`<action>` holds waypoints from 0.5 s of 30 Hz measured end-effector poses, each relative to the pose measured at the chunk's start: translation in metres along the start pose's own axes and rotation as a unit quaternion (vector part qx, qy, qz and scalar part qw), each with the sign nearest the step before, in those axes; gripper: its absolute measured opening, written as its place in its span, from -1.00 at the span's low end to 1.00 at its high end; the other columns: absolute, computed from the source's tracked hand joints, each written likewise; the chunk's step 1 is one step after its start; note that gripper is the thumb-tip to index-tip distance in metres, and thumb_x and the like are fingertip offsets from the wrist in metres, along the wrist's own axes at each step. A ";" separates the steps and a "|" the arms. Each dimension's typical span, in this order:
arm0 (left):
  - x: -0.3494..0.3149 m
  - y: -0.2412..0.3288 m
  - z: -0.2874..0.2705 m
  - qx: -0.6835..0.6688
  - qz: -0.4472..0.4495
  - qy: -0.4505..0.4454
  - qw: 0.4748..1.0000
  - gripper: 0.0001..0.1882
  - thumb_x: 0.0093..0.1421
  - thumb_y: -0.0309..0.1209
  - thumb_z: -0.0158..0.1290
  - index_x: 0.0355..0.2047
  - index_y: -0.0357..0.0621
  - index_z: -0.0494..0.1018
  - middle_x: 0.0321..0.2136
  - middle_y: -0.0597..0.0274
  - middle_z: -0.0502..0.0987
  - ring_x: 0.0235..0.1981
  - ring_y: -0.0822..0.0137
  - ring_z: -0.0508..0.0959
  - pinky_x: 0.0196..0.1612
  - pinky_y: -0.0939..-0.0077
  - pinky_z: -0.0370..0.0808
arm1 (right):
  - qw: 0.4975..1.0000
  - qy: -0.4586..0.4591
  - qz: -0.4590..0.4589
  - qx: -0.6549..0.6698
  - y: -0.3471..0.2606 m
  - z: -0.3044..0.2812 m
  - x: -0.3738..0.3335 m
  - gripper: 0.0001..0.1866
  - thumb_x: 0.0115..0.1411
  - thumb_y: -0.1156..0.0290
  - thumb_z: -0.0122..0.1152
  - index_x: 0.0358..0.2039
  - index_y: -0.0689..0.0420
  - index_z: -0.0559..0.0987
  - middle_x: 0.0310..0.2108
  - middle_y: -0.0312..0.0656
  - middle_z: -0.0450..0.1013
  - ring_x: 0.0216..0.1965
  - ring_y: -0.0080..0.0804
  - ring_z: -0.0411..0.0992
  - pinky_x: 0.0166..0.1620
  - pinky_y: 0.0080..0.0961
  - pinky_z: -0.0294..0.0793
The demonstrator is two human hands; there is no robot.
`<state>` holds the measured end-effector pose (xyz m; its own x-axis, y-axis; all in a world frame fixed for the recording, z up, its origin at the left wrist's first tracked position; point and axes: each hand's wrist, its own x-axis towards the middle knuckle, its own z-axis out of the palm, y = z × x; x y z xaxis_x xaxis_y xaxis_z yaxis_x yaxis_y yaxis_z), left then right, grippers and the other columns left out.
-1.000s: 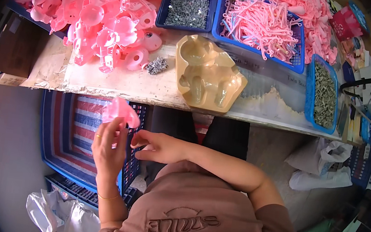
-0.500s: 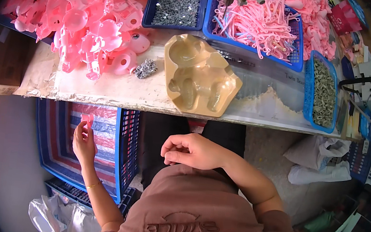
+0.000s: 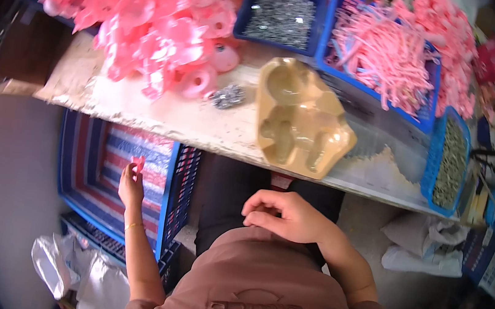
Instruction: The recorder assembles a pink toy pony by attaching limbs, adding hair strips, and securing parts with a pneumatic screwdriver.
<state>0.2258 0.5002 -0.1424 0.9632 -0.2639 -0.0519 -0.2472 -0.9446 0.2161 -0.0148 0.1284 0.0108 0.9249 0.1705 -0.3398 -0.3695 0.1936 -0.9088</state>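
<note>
The left hand [image 3: 132, 188], which a second ago was by the table's near edge with the right hand [image 3: 286, 216] close beside it, is now lower and well apart from it, over the striped lining [image 3: 98, 161] of the blue crate [image 3: 183, 177]. The right hand has drawn off to the right, in front of the person's lap. Compared with half a second ago, the hands' arrangement is much the same, but the view has turned, so the table [image 3: 118, 101] slants and the tan molded tray [image 3: 304, 124] shows farther right.

The pink plastic piece [image 3: 138, 163] is at the far end of the left hand, touching its fingertips, with the lining beneath. The left fingers are drawn together on it; blur hides the exact grip. The right hand is loosely curled, thumb a little apart from the fingers, with nothing visible in it. On the table's far left is a heap of pink plastic parts [image 3: 152, 25], a small cluster of metal pieces [image 3: 228, 96] just to its right.
</note>
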 end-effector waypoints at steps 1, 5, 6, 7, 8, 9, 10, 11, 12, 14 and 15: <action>0.004 -0.006 0.005 0.015 -0.005 0.011 1.000 -0.68 0.18 -0.42 0.08 -0.03 -0.03 0.44 -0.18 0.14 0.55 -0.21 0.06 0.57 -0.20 0.18 0.52 | 1.000 0.015 -0.011 0.024 0.003 0.000 -0.001 -0.88 0.32 0.46 0.13 -0.19 0.22 0.52 -0.31 -0.26 0.54 -0.21 -0.58 0.53 -0.15 -0.62 0.49; 0.008 -0.026 0.015 0.116 -0.023 0.086 0.989 -0.50 0.24 -0.34 0.06 0.20 -0.02 0.31 0.07 0.02 0.45 0.08 -0.12 0.42 0.15 0.18 0.36 | 0.998 0.045 0.020 0.039 0.004 -0.002 -0.003 -0.88 0.31 0.46 0.14 -0.19 0.23 0.52 -0.30 -0.25 0.54 -0.22 -0.57 0.54 -0.14 -0.63 0.51; 0.002 -0.043 0.025 0.092 0.002 0.125 0.988 -0.44 0.22 -0.26 0.09 0.23 0.00 0.28 0.10 0.01 0.43 0.11 -0.14 0.40 0.20 0.06 0.29 | 0.998 0.038 0.021 0.039 0.003 0.000 -0.001 -0.88 0.32 0.46 0.14 -0.19 0.23 0.52 -0.29 -0.25 0.54 -0.22 -0.57 0.54 -0.13 -0.63 0.52; -0.004 -0.059 0.036 0.068 0.030 0.163 0.984 -0.37 0.21 -0.18 0.11 0.27 0.01 0.25 0.13 0.01 0.41 0.13 -0.16 0.39 0.25 -0.06 0.22 | 0.999 0.024 0.019 0.039 0.003 0.002 0.001 -0.88 0.32 0.46 0.14 -0.19 0.23 0.52 -0.29 -0.25 0.54 -0.22 -0.57 0.54 -0.13 -0.63 0.52; -0.012 -0.053 0.049 0.102 -0.020 0.106 0.989 -0.30 0.18 -0.09 0.13 0.28 0.00 0.23 0.13 -0.01 0.43 0.14 -0.14 0.39 0.25 -0.20 0.15 | 0.999 0.030 0.019 0.038 0.005 0.002 0.001 -0.87 0.32 0.46 0.14 -0.18 0.23 0.52 -0.29 -0.26 0.54 -0.21 -0.57 0.54 -0.13 -0.64 0.51; -0.020 -0.037 0.061 0.134 -0.064 0.049 0.988 -0.23 0.15 0.00 0.16 0.29 -0.01 0.21 0.12 -0.03 0.44 0.15 -0.11 0.39 0.25 -0.34 0.08 | 0.998 0.041 0.018 0.037 0.007 0.000 0.000 -0.87 0.32 0.46 0.13 -0.18 0.23 0.52 -0.29 -0.26 0.54 -0.21 -0.57 0.54 -0.13 -0.64 0.51; -0.022 -0.024 0.069 0.107 -0.116 -0.081 0.984 -0.17 0.12 0.10 0.14 0.30 -0.02 0.19 0.11 -0.06 0.45 0.15 -0.09 0.41 0.21 -0.46 0.01 | 0.998 0.049 0.018 0.035 0.009 -0.001 0.001 -0.87 0.32 0.46 0.13 -0.18 0.23 0.52 -0.29 -0.26 0.54 -0.21 -0.57 0.54 -0.13 -0.64 0.51; -0.022 -0.010 0.075 0.080 -0.157 -0.214 0.961 -0.10 0.09 0.19 0.12 0.31 -0.04 0.17 0.09 -0.10 0.47 0.15 -0.08 0.42 0.18 -0.58 -0.05 | 0.998 0.050 0.017 0.044 0.010 -0.002 -0.001 -0.87 0.32 0.46 0.13 -0.18 0.23 0.51 -0.29 -0.26 0.54 -0.20 -0.57 0.54 -0.13 -0.64 0.51; -0.031 -0.022 0.087 0.043 -0.159 -0.250 0.954 -0.09 0.09 0.24 0.09 0.28 -0.08 0.20 0.08 -0.15 0.47 0.14 -0.08 0.43 0.20 -0.46 0.03 | 0.998 0.039 0.011 0.054 0.009 0.000 0.000 -0.87 0.32 0.46 0.13 -0.17 0.22 0.51 -0.29 -0.25 0.54 -0.20 -0.57 0.53 -0.12 -0.64 0.51; -0.065 -0.066 0.120 -0.013 -0.131 -0.250 0.959 -0.13 0.09 0.26 0.03 0.21 -0.13 0.29 0.00 -0.24 0.50 0.06 -0.11 0.50 0.16 -0.21 0.25 | 0.998 0.008 0.010 0.061 0.006 0.008 0.007 -0.87 0.33 0.44 0.12 -0.18 0.23 0.50 -0.30 -0.28 0.52 -0.20 -0.59 0.51 -0.12 -0.62 0.50; -0.072 -0.072 0.130 -0.037 -0.090 -0.219 0.971 -0.18 0.10 0.24 0.01 0.17 -0.14 0.34 -0.07 -0.29 0.53 -0.01 -0.14 0.54 0.10 -0.07 0.39 | 0.998 0.007 0.010 0.066 0.007 0.010 0.009 -0.86 0.33 0.43 0.12 -0.20 0.23 0.50 -0.32 -0.29 0.50 -0.22 -0.60 0.49 -0.12 -0.60 0.49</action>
<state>0.1607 0.5621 -0.2815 0.8490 -0.1696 -0.5004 -0.0563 -0.9707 0.2336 -0.0104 0.1405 0.0037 0.9177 0.1634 -0.3622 -0.3965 0.3162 -0.8619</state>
